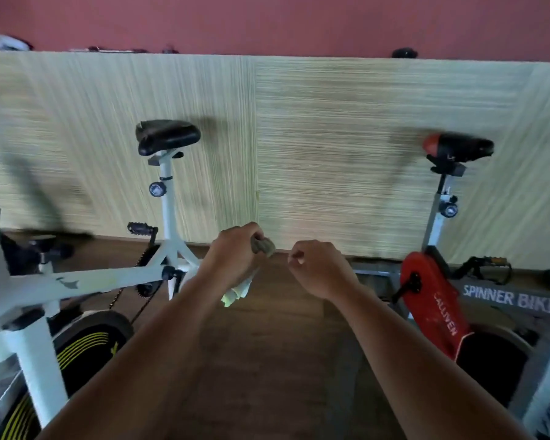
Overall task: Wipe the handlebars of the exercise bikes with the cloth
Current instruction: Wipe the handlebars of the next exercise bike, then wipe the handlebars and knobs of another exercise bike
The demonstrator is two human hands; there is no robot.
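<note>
My left hand (232, 252) grips a crumpled cloth (262, 246); a grey end sticks out above the fist and a pale green-white end (237, 293) hangs below it. My right hand (318, 268) is held beside it with fingers curled, a little apart from the cloth and holding nothing. Both hands hover over the floor between two exercise bikes. The white bike (169, 217) with a black saddle stands on the left, the red and grey bike (432, 287) on the right. No handlebars are in view.
A pale striped partition wall (315, 138) runs behind the bikes, with a red wall above it. Wooden floor (267, 344) lies between the bikes. A third white frame (0, 281) is at the far left edge. The view is motion-blurred.
</note>
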